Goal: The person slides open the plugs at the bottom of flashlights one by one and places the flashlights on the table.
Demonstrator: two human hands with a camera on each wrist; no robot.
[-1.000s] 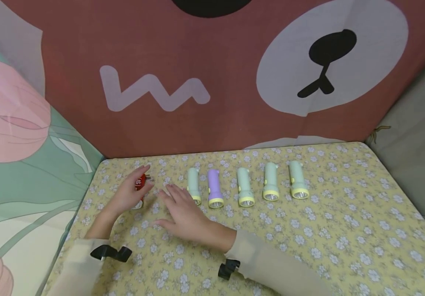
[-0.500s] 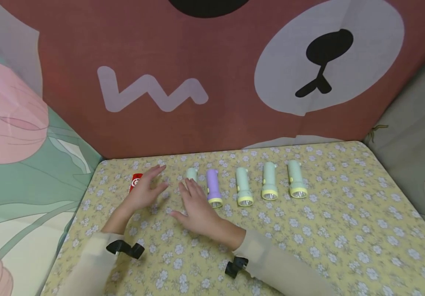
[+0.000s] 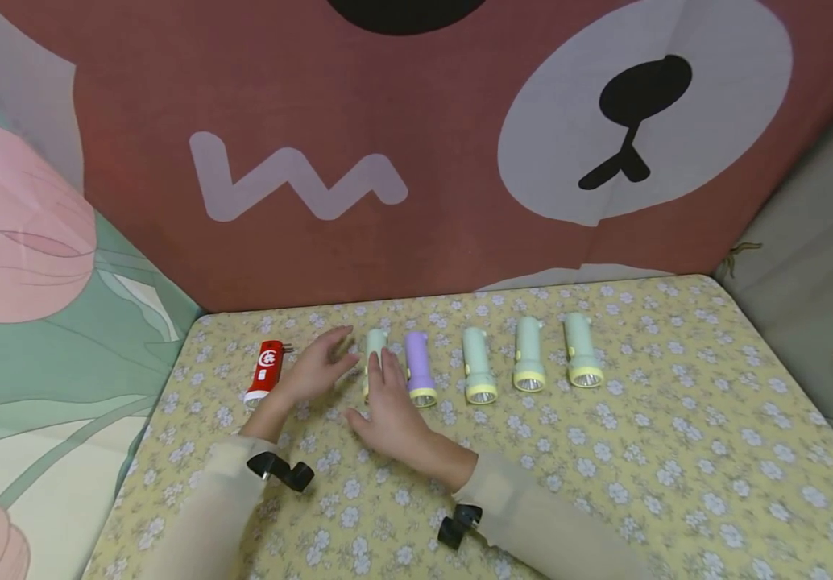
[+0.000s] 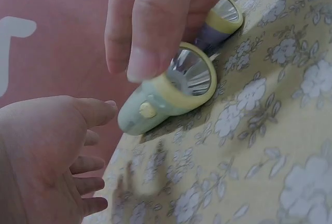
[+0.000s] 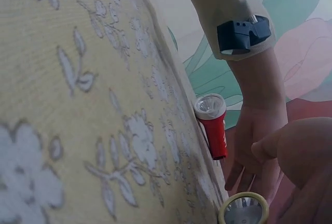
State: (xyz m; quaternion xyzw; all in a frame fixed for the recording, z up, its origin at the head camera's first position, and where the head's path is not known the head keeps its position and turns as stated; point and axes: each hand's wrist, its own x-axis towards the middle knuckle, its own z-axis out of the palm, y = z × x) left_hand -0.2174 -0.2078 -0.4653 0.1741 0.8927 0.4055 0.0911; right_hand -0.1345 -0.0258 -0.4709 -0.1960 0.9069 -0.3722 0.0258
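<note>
A red flashlight [image 3: 265,370] [image 5: 213,125] lies alone on the flowered tablecloth at the left. My left hand [image 3: 322,364] [image 4: 46,151] is open just right of it, fingers stretched toward the leftmost green flashlight [image 3: 374,341] [image 4: 171,94] without touching it. My right hand [image 3: 385,395] lies over that flashlight with its fingers [image 4: 150,22] resting on the yellow-rimmed head and the thumb spread on the cloth. A purple flashlight [image 3: 419,366] [image 4: 220,24] lies right beside it.
Three more green flashlights [image 3: 478,366] [image 3: 528,354] [image 3: 580,350] continue the row to the right. The table [image 3: 677,451] is walled by a red bear-print cloth behind and printed cloths at both sides. Black camera straps sit on both wrists.
My left hand let go of the red flashlight, which now lies on the cloth, and moved right. My right hand slid forward onto the leftmost green flashlight.
</note>
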